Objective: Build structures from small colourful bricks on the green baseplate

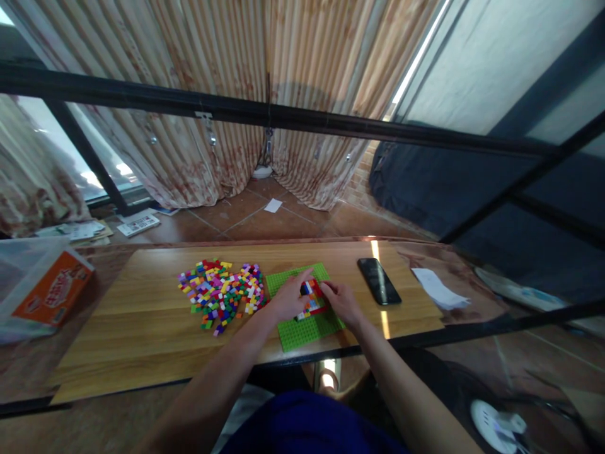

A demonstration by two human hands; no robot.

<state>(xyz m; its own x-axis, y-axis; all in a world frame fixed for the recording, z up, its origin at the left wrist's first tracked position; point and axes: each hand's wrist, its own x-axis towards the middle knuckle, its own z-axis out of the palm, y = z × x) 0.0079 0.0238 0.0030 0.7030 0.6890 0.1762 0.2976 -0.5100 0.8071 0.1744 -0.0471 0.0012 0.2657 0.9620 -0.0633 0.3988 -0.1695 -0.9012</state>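
A green studded baseplate (293, 337) lies on the wooden table, and a small build of colored toy bricks (312, 306) stands on its middle. My left hand (286, 299) is over the plate's left side, index finger stretched out above the build and no brick visible in it. From the right, my right hand (343, 301) reaches the build's edge with thumb and fingertips drawn together beside red bricks. What lies between those fingertips is too small to make out. Left of the plate spreads a pile of loose toy bricks (222, 290) in many colors.
On the wooden table (137, 321), a black phone (379, 280) lies right of the plate. White paper (439, 289) is beyond the table's right end. A clear plastic tub (33, 284) with an orange label stands at the left. A dark metal bar (302, 116) crosses before the curtains.
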